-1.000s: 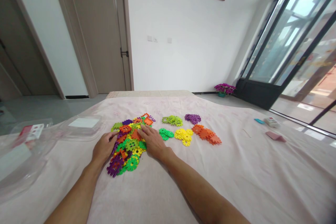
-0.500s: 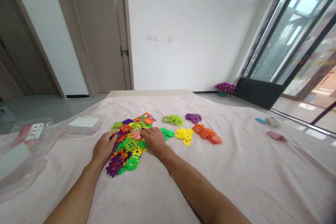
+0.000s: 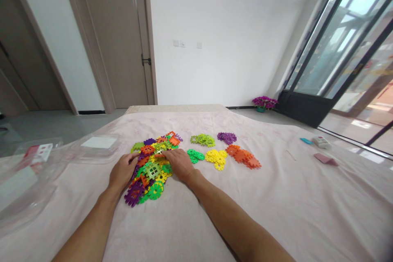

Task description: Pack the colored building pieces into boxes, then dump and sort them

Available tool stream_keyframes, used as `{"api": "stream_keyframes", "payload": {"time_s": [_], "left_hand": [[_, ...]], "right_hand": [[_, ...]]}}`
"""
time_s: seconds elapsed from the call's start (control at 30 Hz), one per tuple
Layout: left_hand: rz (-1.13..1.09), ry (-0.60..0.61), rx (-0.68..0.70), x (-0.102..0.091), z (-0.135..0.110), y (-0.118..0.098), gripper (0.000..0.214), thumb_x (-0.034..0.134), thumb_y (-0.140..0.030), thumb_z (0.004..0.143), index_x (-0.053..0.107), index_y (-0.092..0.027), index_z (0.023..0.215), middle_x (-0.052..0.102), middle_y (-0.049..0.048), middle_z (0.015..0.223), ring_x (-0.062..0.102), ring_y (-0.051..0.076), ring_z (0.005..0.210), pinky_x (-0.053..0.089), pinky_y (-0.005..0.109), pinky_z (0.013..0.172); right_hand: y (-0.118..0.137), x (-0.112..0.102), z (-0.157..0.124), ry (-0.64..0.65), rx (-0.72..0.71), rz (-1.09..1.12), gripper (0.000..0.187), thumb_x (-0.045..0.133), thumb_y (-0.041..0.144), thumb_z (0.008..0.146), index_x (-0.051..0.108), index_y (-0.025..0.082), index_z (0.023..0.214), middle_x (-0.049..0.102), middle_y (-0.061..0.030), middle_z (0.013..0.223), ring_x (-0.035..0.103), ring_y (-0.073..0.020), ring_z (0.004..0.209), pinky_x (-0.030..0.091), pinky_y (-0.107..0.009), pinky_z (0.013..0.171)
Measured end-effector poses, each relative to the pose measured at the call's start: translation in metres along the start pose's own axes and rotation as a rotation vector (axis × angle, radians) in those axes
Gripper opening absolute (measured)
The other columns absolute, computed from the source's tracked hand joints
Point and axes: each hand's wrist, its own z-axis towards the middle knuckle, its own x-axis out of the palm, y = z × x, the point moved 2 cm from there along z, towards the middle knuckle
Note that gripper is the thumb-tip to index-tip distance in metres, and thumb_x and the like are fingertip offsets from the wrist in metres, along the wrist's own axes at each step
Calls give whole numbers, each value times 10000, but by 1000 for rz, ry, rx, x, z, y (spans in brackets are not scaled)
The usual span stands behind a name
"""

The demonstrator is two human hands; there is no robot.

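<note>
A mixed pile of plastic interlocking pieces (image 3: 153,170) lies in front of me, with toothed squares and notched discs in purple, orange, green and yellow. My left hand (image 3: 123,170) rests against the pile's left edge, its fingers loosely bent and touching pieces there. Over the pile's right side, my right hand (image 3: 180,163) pinches an orange toothed square (image 3: 160,155), which is tilted nearly edge-on. Right of that hand are separate groups: green discs (image 3: 195,156), yellow discs (image 3: 216,158), orange squares (image 3: 243,156), light green squares (image 3: 203,140) and purple pieces (image 3: 226,138).
A pale pink cloth (image 3: 190,221) covers the table. Clear plastic packaging (image 3: 95,151) lies at the left. At the far right are a blue item (image 3: 306,141), a small whitish pack (image 3: 321,142) and a folded pink cloth (image 3: 326,159).
The orange square at my right fingertips has tipped from facing up to nearly edge-on. My right hand has shifted slightly left; my left hand has stayed nearly in place.
</note>
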Motion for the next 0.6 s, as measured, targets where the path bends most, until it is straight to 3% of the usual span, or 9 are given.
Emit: {"api": "stream_keyframes", "payload": {"time_s": [0.1,0.3,0.43,0.6], "left_hand": [[6,-6,4,0,0,0,436,459,-443,936,728,-242,1214,676,71,1330,619,254,1239,462,359,1055],[16,-10,12,0,1,3,434,464,-448,934,729,-258,1220,681,68,1318,632,262,1217,473,375,1049],[32,-5,4,-1,2,3,443,461,-445,924,733,-253,1216,688,76,1298,639,279,1204,494,393,1019],[38,-5,-2,-1,2,4,456,443,-461,927,732,-250,1208,683,76,1311,636,278,1211,495,387,1016]], "right_hand": [[-6,1,-3,-97,135,71,337,514,205,1013,632,208,1329,749,-102,1174,687,-226,1045,512,-339,948],[-42,-13,-14,-471,453,323,361,440,201,977,700,212,1227,747,-79,1209,683,-214,1117,504,-350,1015],[-80,-42,-26,-587,686,357,373,431,221,942,741,168,1142,761,-99,1159,684,-217,1100,491,-347,1020],[-126,-93,-55,-595,909,207,415,399,226,927,752,157,1136,761,-105,1123,669,-220,1055,473,-330,974]]}}
